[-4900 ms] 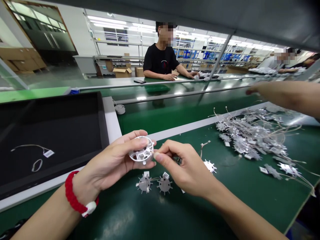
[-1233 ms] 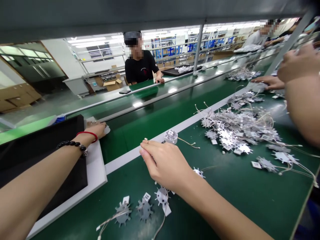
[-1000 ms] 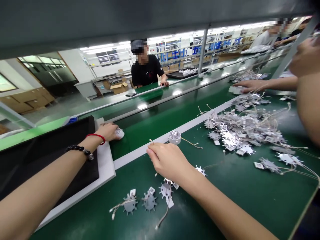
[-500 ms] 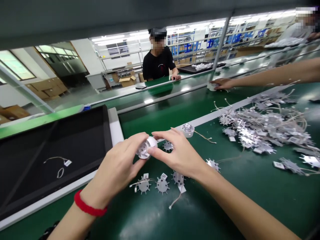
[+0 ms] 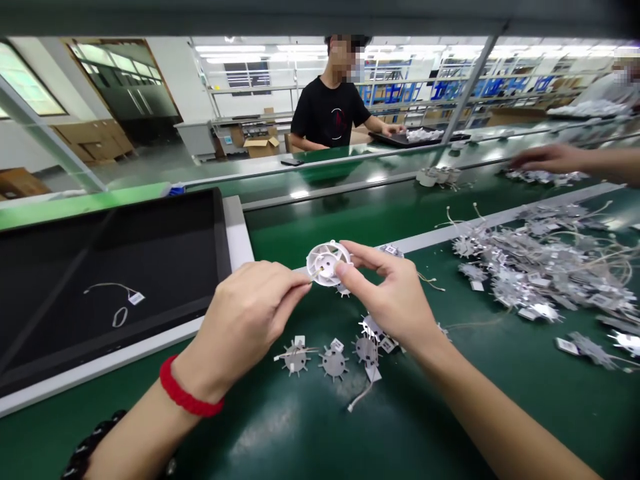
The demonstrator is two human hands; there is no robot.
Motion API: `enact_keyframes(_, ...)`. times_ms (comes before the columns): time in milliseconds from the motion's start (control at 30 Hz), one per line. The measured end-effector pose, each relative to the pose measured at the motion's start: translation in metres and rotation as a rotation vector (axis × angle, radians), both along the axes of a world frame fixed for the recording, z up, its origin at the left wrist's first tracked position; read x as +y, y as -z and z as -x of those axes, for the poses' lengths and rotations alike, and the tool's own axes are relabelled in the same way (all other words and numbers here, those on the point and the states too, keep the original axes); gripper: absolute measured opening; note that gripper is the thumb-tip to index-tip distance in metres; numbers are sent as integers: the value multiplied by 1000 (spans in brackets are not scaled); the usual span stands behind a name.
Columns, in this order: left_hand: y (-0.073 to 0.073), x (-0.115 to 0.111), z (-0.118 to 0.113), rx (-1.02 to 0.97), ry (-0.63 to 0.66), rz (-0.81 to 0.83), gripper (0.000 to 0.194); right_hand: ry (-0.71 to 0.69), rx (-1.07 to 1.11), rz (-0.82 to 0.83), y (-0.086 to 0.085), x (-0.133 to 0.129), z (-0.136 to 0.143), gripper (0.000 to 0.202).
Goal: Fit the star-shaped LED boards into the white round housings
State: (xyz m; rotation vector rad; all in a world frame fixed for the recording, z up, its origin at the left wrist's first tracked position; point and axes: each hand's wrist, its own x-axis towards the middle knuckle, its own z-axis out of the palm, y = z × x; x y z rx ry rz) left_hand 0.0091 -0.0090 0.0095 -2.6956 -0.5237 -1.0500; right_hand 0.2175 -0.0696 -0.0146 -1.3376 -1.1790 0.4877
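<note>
A round white plastic housing [image 5: 327, 264] with ribs and small holes in its face is held between the thumb and fingers of my right hand [image 5: 387, 287]. At its left edge, my left hand [image 5: 257, 303] pinches what looks like the thin cable coming from the housing; the fingertips hide most of it. Below my hands, several silver spiked discs [image 5: 334, 361] with white labels and thin cables lie on the green bench [image 5: 300, 427]. Partly behind my right hand stands another white housing [image 5: 391, 251] with a cable trailing from it.
A large pile of silver discs [image 5: 540, 267] spreads over the right side. On the left lies a black tray [image 5: 165, 267] with a labelled cable [image 5: 135, 298]. White housings [image 5: 439, 176] stand farther back, near a co-worker's hand [image 5: 550, 160]. Another person [image 5: 330, 113] sits opposite.
The housing has turned, its ribbed face now towards me. My left hand has gone from gripping its side to pinching at its edge. The co-worker's hand has moved right, off the white housings.
</note>
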Motion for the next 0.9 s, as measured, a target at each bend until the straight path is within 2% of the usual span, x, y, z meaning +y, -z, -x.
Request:
enact_keyframes(133, 3, 1, -2, 26, 0, -85, 21, -1, 30, -2, 1, -1, -1, 47)
enact_keyframes(300, 3, 4, -4, 36, -40, -199, 23, -83, 120, 42, 2, 1, -2, 46)
enact_keyframes(467, 9, 5, -6, 7, -46, -260, 25, -158, 225, 62, 6, 4, -2, 46)
enact_keyframes(700, 17, 16, -1, -50, -15, -172, 16, -199, 289, 38, 5, 5, 0, 39)
enact_keyframes(800, 20, 20, -1, -42, 12, -122, 19, -172, 235, 44, 6, 6, 2, 43)
enact_keyframes(900, 17, 14, 0, 45, 14, -72, 19, -83, 102, 34, 9, -2, 0, 44)
